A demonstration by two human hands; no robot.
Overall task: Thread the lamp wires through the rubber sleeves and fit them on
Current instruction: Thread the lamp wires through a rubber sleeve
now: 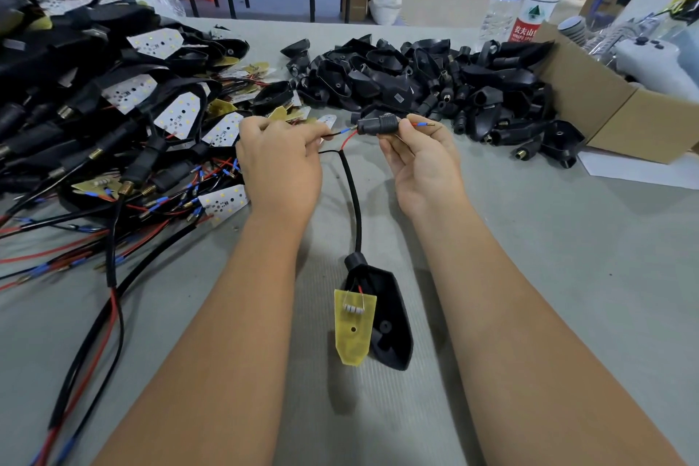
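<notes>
My right hand [418,155] grips the rubber sleeve [378,124] above the counter [529,257]; the red wire [423,124] is through, my left hand [280,159] pinches the black wire [333,134], not yet threaded

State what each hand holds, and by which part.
The right hand pinches the rubber sleeve around its middle. The left hand pinches the black wire just behind its blue-tipped end.
</notes>
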